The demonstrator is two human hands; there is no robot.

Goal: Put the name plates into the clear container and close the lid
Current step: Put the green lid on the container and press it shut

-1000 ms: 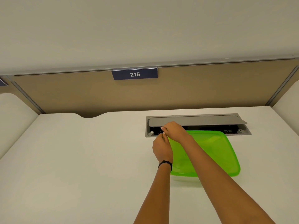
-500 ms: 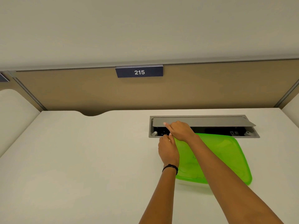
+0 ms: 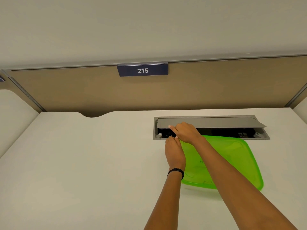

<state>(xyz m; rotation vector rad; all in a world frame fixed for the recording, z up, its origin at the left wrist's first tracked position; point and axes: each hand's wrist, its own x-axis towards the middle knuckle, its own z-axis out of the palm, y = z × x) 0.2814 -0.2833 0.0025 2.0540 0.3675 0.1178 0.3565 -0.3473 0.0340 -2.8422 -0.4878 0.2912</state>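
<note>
White worktop (image 3: 83, 163) under a "215" name plate (image 3: 142, 70): both hands, left hand (image 3: 174, 151) and right hand (image 3: 186, 133), pinch the green lid's (image 3: 232, 156) far corner beside an open cable hatch (image 3: 211, 122); what they grip is hidden, and it may slip in.

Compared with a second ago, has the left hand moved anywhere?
No. The left hand still has its fingertips at the front edge of the grey cable box, near its left end; only the camera has shifted.

The lid (image 3: 232, 156) lies on the desk (image 3: 83, 163), before the cable tray (image 3: 211, 127).
</note>
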